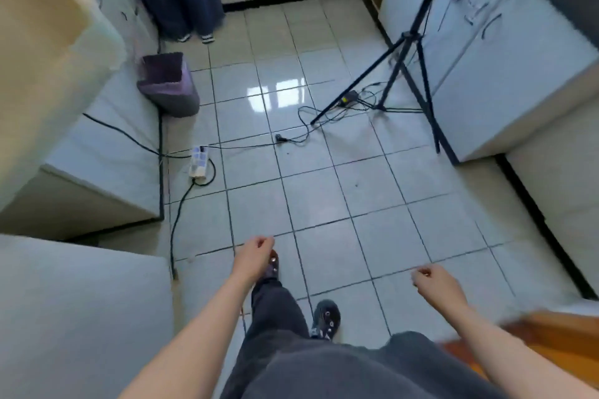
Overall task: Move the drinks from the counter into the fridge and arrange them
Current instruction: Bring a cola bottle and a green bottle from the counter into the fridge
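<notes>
Glossy white tile floor (324, 204), window glare mid-room. White cabinets (505, 84) left & right. Purple bin (168, 87) far left, black tripod (405, 68) far right, power strip (198, 162) w/ cables left.

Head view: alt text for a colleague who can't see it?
Left hand and right hand hang empty, loosely curled, over a pale tiled floor. Ahead: a purple plastic bin, white power strip and black tripod; no drinks show.
</notes>
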Tool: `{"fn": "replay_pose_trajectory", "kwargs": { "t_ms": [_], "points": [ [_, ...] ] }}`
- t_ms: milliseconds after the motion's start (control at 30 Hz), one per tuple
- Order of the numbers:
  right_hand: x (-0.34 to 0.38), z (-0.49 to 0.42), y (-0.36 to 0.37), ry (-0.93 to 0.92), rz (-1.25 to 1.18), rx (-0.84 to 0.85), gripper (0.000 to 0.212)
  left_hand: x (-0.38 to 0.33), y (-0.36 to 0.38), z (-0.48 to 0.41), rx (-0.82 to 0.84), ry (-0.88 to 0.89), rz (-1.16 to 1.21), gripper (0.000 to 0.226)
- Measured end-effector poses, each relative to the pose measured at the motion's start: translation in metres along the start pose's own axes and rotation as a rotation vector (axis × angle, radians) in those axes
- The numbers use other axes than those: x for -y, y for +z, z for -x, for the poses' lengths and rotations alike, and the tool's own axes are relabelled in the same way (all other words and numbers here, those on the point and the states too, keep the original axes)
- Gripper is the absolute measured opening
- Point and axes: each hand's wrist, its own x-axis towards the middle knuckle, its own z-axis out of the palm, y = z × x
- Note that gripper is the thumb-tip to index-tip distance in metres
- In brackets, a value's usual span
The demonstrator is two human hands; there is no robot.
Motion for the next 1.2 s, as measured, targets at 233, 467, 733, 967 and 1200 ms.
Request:
{"fn": "replay_pose_trajectory", "kwargs": {
  "t_ms": [233, 467, 733, 967, 1200],
  "points": [
    [-0.083, -0.014, 0.003, 0.265, -0.23, -0.024, 0.023, -0.054, 0.126, -0.008, 0.178, 0.029, -0.272, 0.033],
    [-0.146, -0.068, -0.078, 0.447, -0.398, -0.067, 0.028, -0.186, 0.216, -0.062, 0.359, 0.192, -0.518, 0.019],
    [-0.207, -0.121, -0.175, 0.627, -0.594, -0.236, 0.027, -0.356, 0.331, -0.109, 0.529, 0.371, -0.848, 0.027],
    [-0.27, -0.157, -0.243, 0.747, -0.728, -0.28, 0.025, -0.463, 0.456, -0.091, 0.633, 0.477, -1.028, 0.019],
    [-0.368, -0.217, -0.353, 0.705, -0.79, -0.272, 0.029, -0.556, 0.597, -0.047, 0.659, 0.522, -0.826, 0.016]
  ]
}}
